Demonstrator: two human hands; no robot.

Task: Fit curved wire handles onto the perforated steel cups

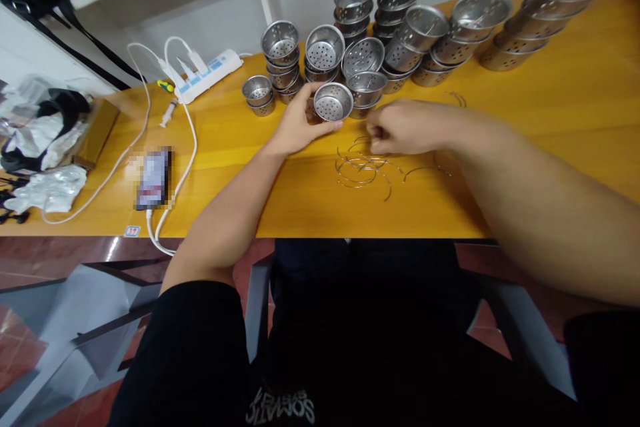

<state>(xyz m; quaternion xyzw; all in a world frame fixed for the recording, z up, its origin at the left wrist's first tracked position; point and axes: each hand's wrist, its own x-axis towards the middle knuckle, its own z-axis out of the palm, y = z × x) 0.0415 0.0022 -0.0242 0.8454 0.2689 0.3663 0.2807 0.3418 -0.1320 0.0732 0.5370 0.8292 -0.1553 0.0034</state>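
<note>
My left hand (299, 121) is wrapped around a small perforated metal cup (333, 103), its open mouth tilted toward me. My right hand (395, 128) is closed just right of that cup, fingers pinched downward; what they hold, if anything, is hidden. Beneath and in front of it lie several thin curved metal wires (363, 172), loosely heaped on the table. Behind the right hand stands a short stack of perforated cups (367, 88), close to the held cup.
Stacks of perforated cups (280, 47) line the back of the wooden table (300, 207), the tallest stack (540, 20) leaning at right. Left are a power strip (213, 77) with white cables, a syringe (169, 112), a phone (153, 179) and plastic bags (45, 190).
</note>
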